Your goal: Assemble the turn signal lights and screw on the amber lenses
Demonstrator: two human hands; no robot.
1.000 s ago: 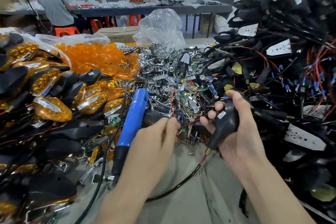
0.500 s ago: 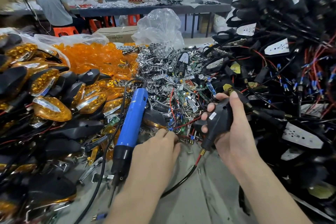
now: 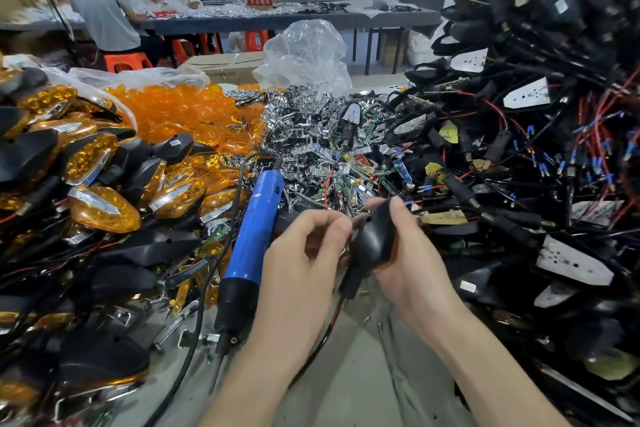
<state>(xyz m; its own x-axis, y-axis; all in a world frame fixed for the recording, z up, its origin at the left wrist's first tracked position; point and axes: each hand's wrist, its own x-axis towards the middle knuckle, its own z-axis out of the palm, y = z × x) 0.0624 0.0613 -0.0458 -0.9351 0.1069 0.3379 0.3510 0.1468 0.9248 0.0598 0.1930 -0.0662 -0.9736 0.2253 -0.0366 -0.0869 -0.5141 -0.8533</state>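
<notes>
Housing (image 3: 375, 236) sits gripped in my right hand (image 3: 412, 274) above the narrow bare bench (image 3: 356, 374) strip, crowded on both sides. My left hand (image 3: 301, 263) curls its fingers at the housing's tip, and I cannot tell what they hold. Far red sign (image 3: 259, 2) unreadable.

housing (image 3: 375, 239) front hidden, left hand (image 3: 301, 253) pinch unclear, wired pile (image 3: 571, 10) blurred, cropped at right

The red sign (image 3: 259, 2) on the far table (image 3: 311, 21) reads roughly "不合格区".
</notes>
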